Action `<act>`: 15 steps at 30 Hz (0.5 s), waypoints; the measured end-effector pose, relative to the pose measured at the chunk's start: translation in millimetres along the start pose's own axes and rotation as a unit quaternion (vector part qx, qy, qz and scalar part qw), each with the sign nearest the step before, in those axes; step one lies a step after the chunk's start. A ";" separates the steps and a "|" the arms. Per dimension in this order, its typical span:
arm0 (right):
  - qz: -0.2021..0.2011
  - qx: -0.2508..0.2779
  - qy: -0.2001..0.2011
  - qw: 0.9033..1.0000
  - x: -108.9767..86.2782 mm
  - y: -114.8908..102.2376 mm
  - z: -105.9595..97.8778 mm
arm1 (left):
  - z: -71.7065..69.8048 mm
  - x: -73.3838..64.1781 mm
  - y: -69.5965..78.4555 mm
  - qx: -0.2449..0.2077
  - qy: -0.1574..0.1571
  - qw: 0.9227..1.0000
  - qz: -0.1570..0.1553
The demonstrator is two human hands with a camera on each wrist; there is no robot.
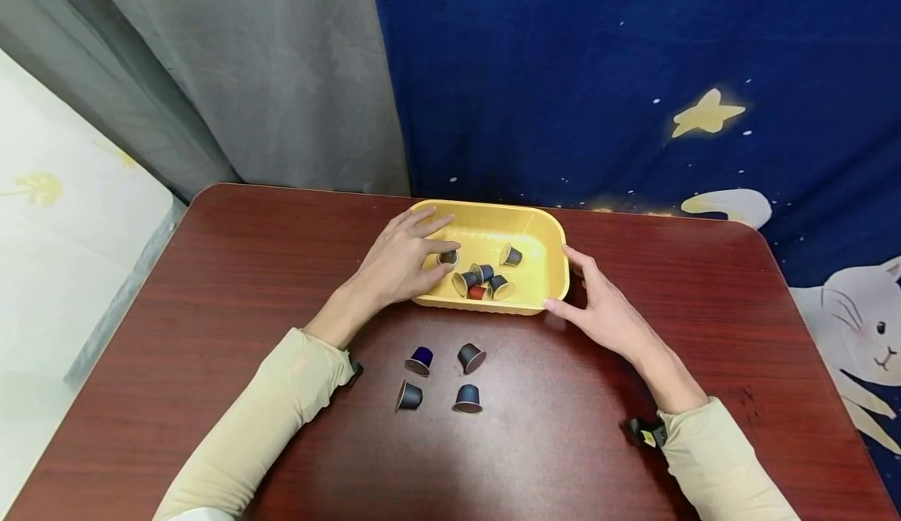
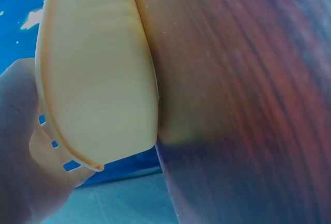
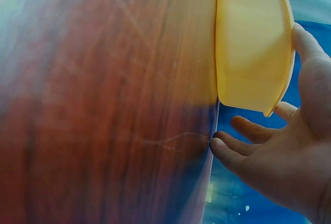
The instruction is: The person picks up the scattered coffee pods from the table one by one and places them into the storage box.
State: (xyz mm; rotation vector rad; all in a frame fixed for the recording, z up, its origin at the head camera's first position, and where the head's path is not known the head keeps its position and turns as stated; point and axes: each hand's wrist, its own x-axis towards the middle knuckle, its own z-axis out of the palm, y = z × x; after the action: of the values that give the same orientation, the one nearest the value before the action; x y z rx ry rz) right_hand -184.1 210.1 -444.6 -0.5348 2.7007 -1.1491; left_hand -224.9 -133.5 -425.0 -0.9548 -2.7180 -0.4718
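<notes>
My left hand reaches over the left end of a yellow plastic tray, fingers spread inside the rim. A dark coffee capsule shows between its thumb and index finger. My right hand touches the tray's right end with thumb and index finger, its other fingers extended below the rim in the right wrist view. Toward the tray's front lie several more capsules, including a red capsule and a dark blue capsule. Another capsule lies farther right. The left wrist view shows the tray's outer wall.
On the brown table before the tray are a purple capsule, a grey capsule and two dark capsules, one lying on its side and one upright. A blue curtain hangs behind the table's far edge.
</notes>
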 end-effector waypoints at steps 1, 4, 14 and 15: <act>0.000 0.001 0.000 1.000 0.0 0.0 -0.1 | -0.3 -0.2 0.2 -0.003 0.003 1.000 0.002; 0.000 0.004 0.001 1.000 0.1 0.1 -0.4 | -1.3 -1.4 0.7 -0.006 0.009 1.000 0.006; -0.004 -0.002 0.002 1.000 0.1 1.9 -0.2 | -7.4 -6.3 5.4 -0.018 0.007 0.999 0.027; -0.003 -0.003 0.002 1.000 0.2 2.1 -0.1 | -7.9 -6.9 5.8 -0.018 0.004 0.999 0.029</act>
State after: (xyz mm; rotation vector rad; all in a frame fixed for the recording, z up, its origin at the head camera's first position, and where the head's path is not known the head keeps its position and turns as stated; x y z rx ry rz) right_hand -184.8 211.5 -446.0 -0.5424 2.7081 -1.1459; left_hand -215.2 -136.0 -418.5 -1.0364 -2.6747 -0.5152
